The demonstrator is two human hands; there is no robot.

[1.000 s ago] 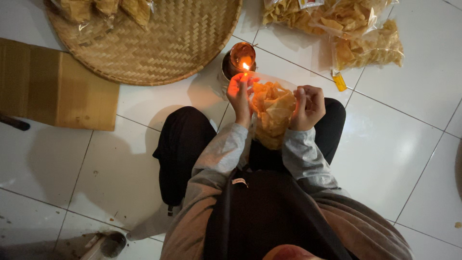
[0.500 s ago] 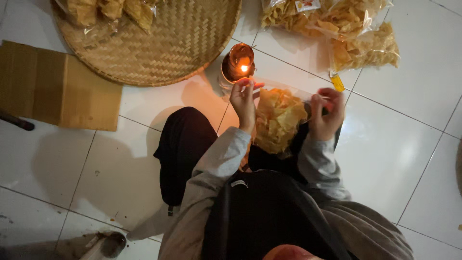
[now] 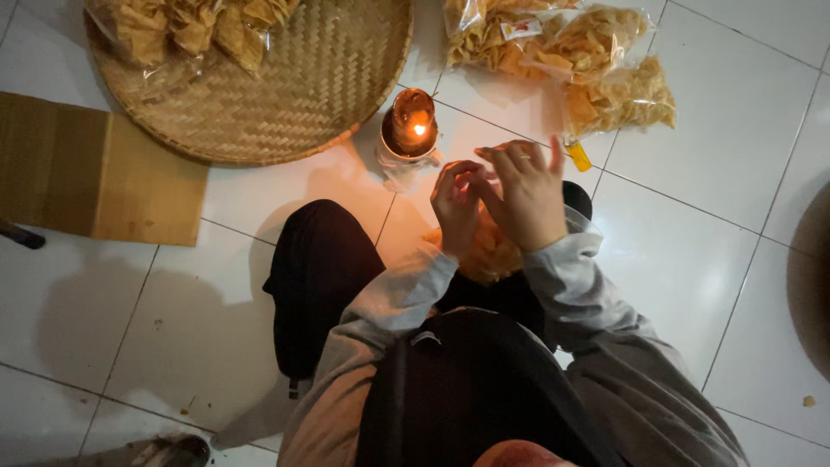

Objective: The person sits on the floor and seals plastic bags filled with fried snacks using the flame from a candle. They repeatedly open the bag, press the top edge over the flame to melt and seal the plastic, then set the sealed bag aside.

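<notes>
I sit cross-legged on a white tiled floor (image 3: 692,259). My left hand (image 3: 456,206) and my right hand (image 3: 524,195) are close together above my lap, pinching the top of a clear plastic bag of yellow chips (image 3: 488,255) that rests between them. Just beyond my fingers stands a small lit oil lamp (image 3: 410,126) with an orange flame. The bag's upper edge is mostly hidden behind my hands.
A round woven bamboo tray (image 3: 311,86) lies at the top left with several chip bags (image 3: 190,26) on it. More filled chip bags (image 3: 571,60) lie at the top right. A flat brown cardboard box (image 3: 95,173) sits at the left. A small yellow lighter (image 3: 577,156) lies by the bags.
My hands drew the bag's top back from the flame, spread apart, then came together over the bag. The view has shifted slightly.
</notes>
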